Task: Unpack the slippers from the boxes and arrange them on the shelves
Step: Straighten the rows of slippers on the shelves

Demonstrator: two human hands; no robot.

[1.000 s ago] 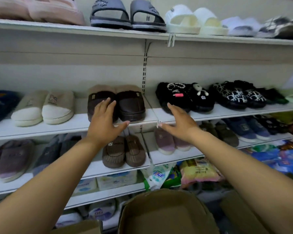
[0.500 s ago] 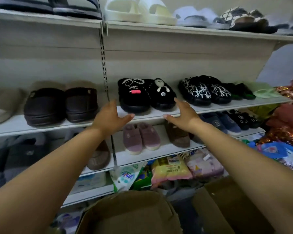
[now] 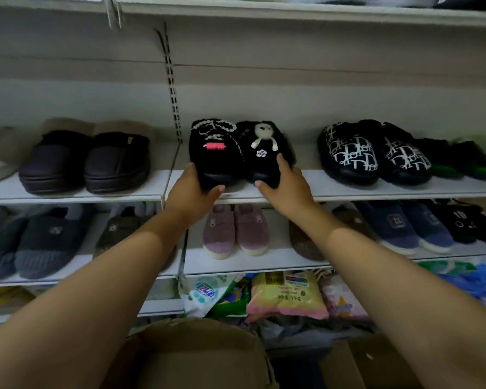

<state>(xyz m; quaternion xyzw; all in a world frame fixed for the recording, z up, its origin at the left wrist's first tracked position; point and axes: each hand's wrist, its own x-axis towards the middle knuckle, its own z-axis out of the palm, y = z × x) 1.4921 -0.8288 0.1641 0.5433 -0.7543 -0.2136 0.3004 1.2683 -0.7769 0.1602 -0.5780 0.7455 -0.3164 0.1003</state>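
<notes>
**White shelves, black fluffy slippers held at the front edge**

The white metal shelves fill the view in tiers, split by a slotted upright rail. A brown cardboard box stands open at the bottom of the frame, below both forearms. Packets in yellow, pink and green wrappers are heaped under the lowest tier.

On the middle tier, a dark brown pair sits left of the rail. A black pair with white lettering sits to the right, and something green lies beyond it. One tier down are a grey-blue pair, a mauve pair and a navy pair.

The black fluffy slippers stand side by side just right of the rail, with their toes at the shelf lip. One has white cord and a pink tag, the other a small white doll. The left hand has its grip round the toe of the left slipper, thumb under the front. The right hand has its grip round the toe of the right slipper, with its fingers up the outer side. Whether the soles rest on the shelf is unclear.
</notes>
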